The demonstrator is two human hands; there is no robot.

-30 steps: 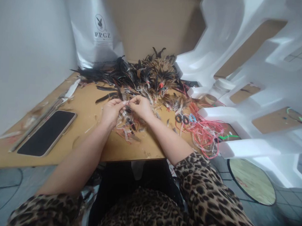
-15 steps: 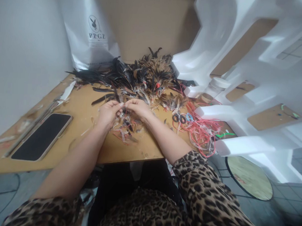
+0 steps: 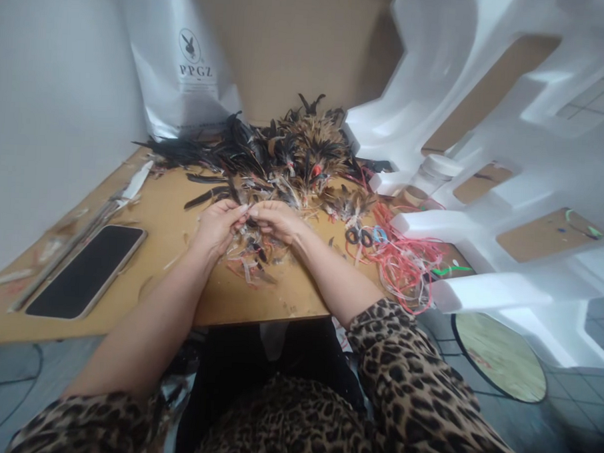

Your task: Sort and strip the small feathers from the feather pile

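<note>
Above the wooden table, my left hand (image 3: 214,225) and my right hand (image 3: 278,220) meet with their fingertips almost touching. My left hand is closed in a pinch on a feather (image 3: 232,189), whose dark blade rises behind the fingers. My right hand is pinched at the same spot, but what lies between its fingers is too small to make out. Beneath them lie feather scraps and pink strip cuttings (image 3: 250,269). Just beyond is a heap of black and brown feathers (image 3: 305,143), some in bundles tied with red or white.
A phone (image 3: 86,270) lies on the left of the table (image 3: 173,294). Scissors with black rings (image 3: 358,237) and tangled pink strips (image 3: 405,271) are on the right, beside white foam pieces (image 3: 494,293) and a lidded jar (image 3: 437,171). A white bag (image 3: 182,94) stands behind.
My right fingers have shifted slightly at the pinch point. My left hand stays nearly still, and the view has moved a little.
</note>
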